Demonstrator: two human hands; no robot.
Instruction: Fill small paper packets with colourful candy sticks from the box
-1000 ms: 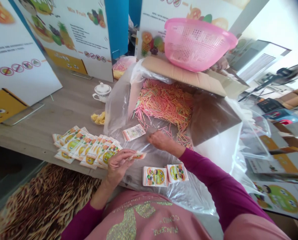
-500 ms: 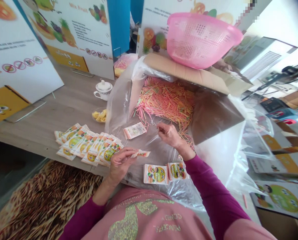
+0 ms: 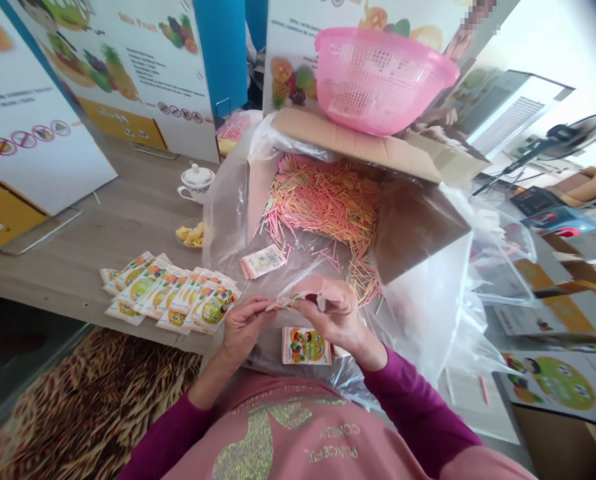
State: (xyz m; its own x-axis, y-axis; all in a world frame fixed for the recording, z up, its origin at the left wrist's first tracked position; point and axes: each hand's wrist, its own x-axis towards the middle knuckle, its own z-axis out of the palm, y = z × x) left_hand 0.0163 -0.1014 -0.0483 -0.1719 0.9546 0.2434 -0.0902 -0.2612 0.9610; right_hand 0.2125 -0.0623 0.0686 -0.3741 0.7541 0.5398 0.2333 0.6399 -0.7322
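Low over the plastic-covered table front, my left hand (image 3: 243,328) pinches one end of a small printed packet (image 3: 282,303). My right hand (image 3: 335,313) is closed at the packet's other end, its fingers curled; whether it also holds sticks is hidden. Beneath my right hand lies a flat packet (image 3: 305,347), with another partly covered beside it. A packet showing its back (image 3: 263,262) rests just beyond my hands. Thin pink, orange and green sticks (image 3: 323,197) fill the tipped cardboard box (image 3: 418,227) and spill out of its mouth.
Several packets (image 3: 171,293) lie overlapped at the left table edge. Behind them stand a small dish of yellow pieces (image 3: 191,235) and a white lidded pot (image 3: 197,181). A pink basket (image 3: 381,80) sits above the box. Clear plastic sheeting (image 3: 428,320) drapes the right side.
My right hand has come back from beside the loose sticks to the packet in my left hand. My left hand stays nearly in place, and the view has shifted slightly.
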